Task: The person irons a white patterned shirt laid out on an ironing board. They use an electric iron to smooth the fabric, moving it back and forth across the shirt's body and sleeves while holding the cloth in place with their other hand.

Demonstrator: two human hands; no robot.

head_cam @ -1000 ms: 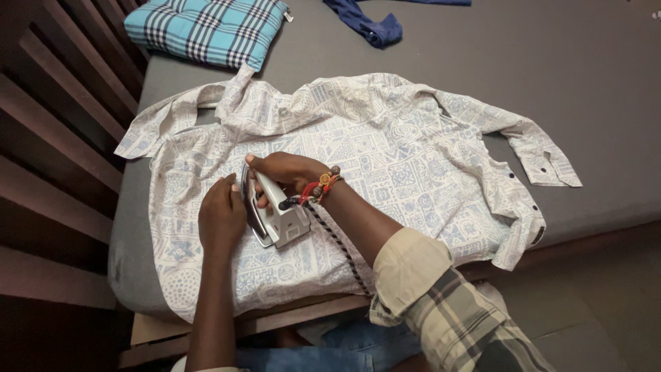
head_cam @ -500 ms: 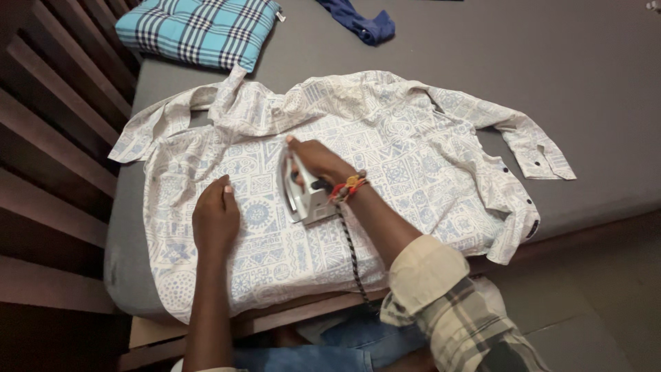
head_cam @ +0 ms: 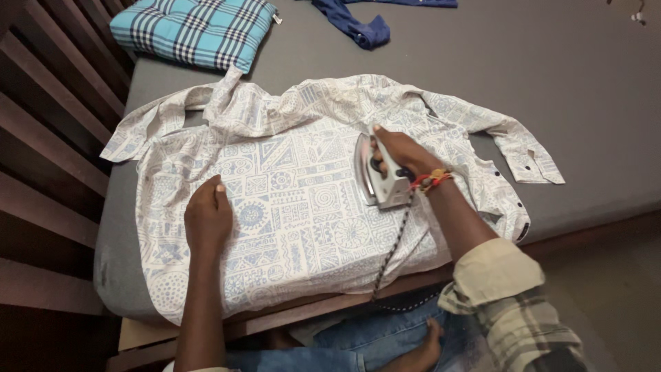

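Observation:
A white shirt with a blue geometric print point(head_cam: 289, 179) lies spread flat on a grey mattress point(head_cam: 523, 76), collar toward the far side and sleeves out to both sides. My right hand point(head_cam: 403, 153) grips the handle of a white clothes iron point(head_cam: 375, 176) resting on the shirt's right half. The iron's braided cord point(head_cam: 392, 248) trails back toward me over the mattress edge. My left hand point(head_cam: 208, 217) presses flat on the shirt's lower left part, fingers together, holding nothing.
A blue plaid cushion point(head_cam: 196, 31) lies at the far left corner. A dark blue garment point(head_cam: 358, 24) sits at the far edge. Dark wooden slats point(head_cam: 48, 138) run along the left. The wooden bed frame edge point(head_cam: 303, 310) is near my knees.
My right hand has slid the iron to the right and farther away across the shirt. My left hand stayed on the lower left part of the shirt.

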